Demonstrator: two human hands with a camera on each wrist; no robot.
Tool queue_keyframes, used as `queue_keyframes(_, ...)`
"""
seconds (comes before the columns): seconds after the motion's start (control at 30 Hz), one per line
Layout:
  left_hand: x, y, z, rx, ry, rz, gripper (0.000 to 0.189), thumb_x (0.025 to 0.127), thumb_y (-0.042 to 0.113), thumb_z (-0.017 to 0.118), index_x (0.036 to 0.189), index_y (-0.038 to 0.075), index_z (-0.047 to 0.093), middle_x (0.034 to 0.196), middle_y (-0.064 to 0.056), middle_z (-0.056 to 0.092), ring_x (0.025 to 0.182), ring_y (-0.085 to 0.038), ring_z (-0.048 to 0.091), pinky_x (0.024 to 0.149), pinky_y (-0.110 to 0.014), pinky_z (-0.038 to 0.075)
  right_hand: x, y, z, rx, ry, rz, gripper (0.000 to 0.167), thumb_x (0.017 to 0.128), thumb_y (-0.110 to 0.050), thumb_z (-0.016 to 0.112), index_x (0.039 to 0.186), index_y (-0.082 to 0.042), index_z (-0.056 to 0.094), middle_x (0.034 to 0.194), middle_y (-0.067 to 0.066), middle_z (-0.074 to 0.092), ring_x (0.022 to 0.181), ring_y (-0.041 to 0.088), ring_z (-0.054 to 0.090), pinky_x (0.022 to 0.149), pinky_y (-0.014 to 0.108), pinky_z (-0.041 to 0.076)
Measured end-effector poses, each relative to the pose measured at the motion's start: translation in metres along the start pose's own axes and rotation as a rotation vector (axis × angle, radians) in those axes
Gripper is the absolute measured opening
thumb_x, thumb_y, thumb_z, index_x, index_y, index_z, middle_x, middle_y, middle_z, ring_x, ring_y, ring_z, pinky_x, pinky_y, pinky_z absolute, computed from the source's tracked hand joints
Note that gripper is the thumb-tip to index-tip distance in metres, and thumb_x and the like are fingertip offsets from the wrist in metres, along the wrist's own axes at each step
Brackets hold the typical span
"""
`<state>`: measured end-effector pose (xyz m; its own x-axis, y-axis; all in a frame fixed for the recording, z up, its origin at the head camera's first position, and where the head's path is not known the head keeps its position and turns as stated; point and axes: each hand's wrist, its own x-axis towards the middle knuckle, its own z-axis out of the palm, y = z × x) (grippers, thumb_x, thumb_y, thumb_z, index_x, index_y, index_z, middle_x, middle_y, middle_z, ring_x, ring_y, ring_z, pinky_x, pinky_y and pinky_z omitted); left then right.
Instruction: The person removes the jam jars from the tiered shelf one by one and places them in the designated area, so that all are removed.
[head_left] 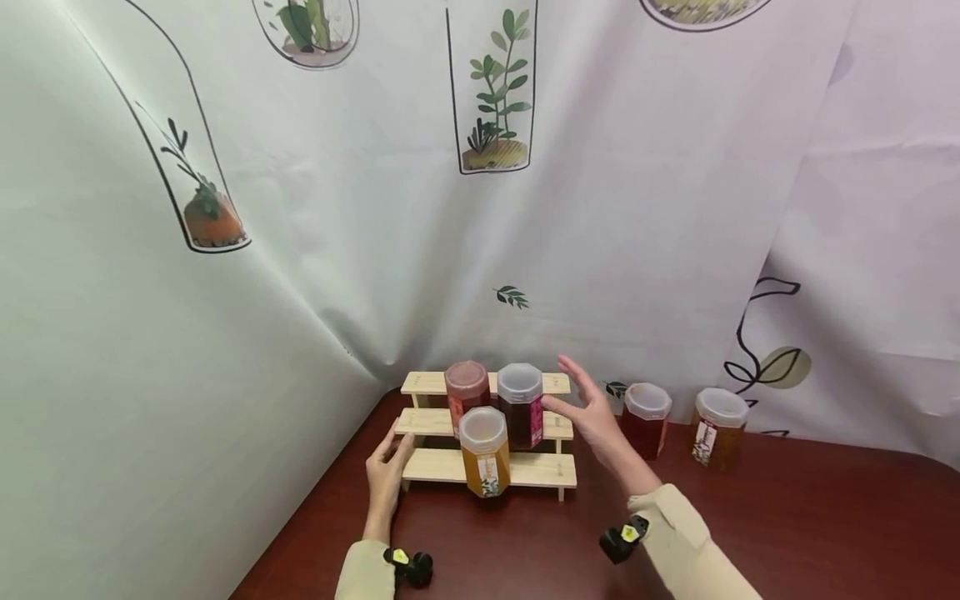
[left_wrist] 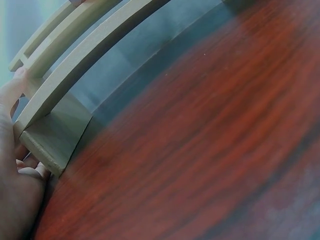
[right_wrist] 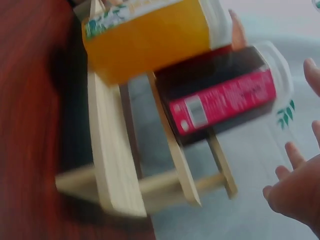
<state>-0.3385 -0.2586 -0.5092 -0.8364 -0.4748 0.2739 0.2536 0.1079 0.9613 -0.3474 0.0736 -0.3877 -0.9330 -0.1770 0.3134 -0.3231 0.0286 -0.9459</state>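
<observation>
A three-step wooden display rack (head_left: pixel 543 469) stands on the table, its left end held by my left hand (head_left: pixel 385 479). In the left wrist view that hand's thumb lies along the rack's side, with fingers curled behind the end support (left_wrist: pixel 57 132). My right hand (head_left: pixel 596 421) is beside the dark jar with a pink label (head_left: pixel 520 408), fingers spread and apart from it in the right wrist view. That jar stands on the middle step. A reddish jar (head_left: pixel 467 379) is to its left, partly hidden by an amber jar (head_left: pixel 486 462) on the lowest step.
Right of the rack, a dark red jar (head_left: pixel 645 421) and a brown-amber jar (head_left: pixel 720 429) stand on the reddish-brown table (head_left: pixel 825 517). A printed cloth (head_left: pixel 637 208) hangs close behind the rack and along the left side.
</observation>
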Motion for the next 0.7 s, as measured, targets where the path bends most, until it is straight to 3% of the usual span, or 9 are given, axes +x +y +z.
queue_keyframes(0.13,0.001,0.000,0.002,-0.013,0.003,0.006,0.052,0.092,0.025,0.070,0.141,0.014,0.054,0.077,0.016,0.064,0.071,0.002,0.063,0.059,-0.012,0.048,0.002,0.003,0.018,0.069,-0.047,0.023,0.076,0.089,-0.010,0.069,0.154,-0.019,0.030,0.159,0.015,0.029,0.149,0.036,0.021,0.116,0.058,0.024)
queue_keyframes(0.3,0.001,-0.001,0.001,-0.013,0.006,0.003,0.052,0.092,0.024,0.069,0.140,0.012,0.054,0.078,0.011,0.065,0.071,0.000,0.063,0.056,-0.013,0.046,0.005,0.008,0.037,0.118,-0.026,0.069,0.080,0.087,-0.007,0.072,0.154,-0.023,0.031,0.149,0.019,0.043,0.130,0.029,0.049,0.099,0.036,0.048)
queue_keyframes(0.4,0.000,-0.001,0.001,-0.032,-0.012,0.001,0.052,0.092,0.023,0.069,0.141,0.014,0.054,0.081,0.006,0.066,0.080,-0.003,0.067,0.070,-0.013,0.051,0.008,0.011,0.044,0.126,0.023,0.078,0.082,0.084,-0.004,0.074,0.153,-0.023,0.033,0.139,0.020,0.053,0.113,0.016,0.056,0.088,0.026,0.049)
queue_keyframes(0.47,0.000,0.000,0.001,-0.049,-0.011,-0.002,0.052,0.091,0.022,0.070,0.140,0.013,0.054,0.080,0.005,0.066,0.081,-0.003,0.067,0.071,-0.013,0.052,0.010,0.012,0.046,0.116,0.040,0.077,0.082,0.083,-0.004,0.075,0.152,-0.023,0.033,0.135,0.021,0.056,0.105,0.011,0.056,0.084,0.023,0.049)
queue_keyframes(0.6,0.000,0.000,0.001,-0.042,-0.001,-0.008,0.055,0.091,0.024,0.071,0.141,0.010,0.053,0.076,0.013,0.064,0.068,0.002,0.061,0.056,-0.013,0.047,0.012,0.013,0.048,0.111,0.050,0.080,0.083,0.082,-0.005,0.076,0.151,-0.023,0.034,0.134,0.021,0.056,0.103,0.011,0.056,0.083,0.025,0.047)
queue_keyframes(0.7,0.001,0.000,0.000,-0.032,0.005,-0.011,0.055,0.091,0.025,0.071,0.140,0.009,0.054,0.075,0.016,0.063,0.064,0.003,0.059,0.052,-0.015,0.044,0.013,0.013,0.050,0.118,0.047,0.093,0.083,0.082,-0.005,0.077,0.151,-0.024,0.034,0.135,0.021,0.056,0.105,0.012,0.055,0.083,0.026,0.046)
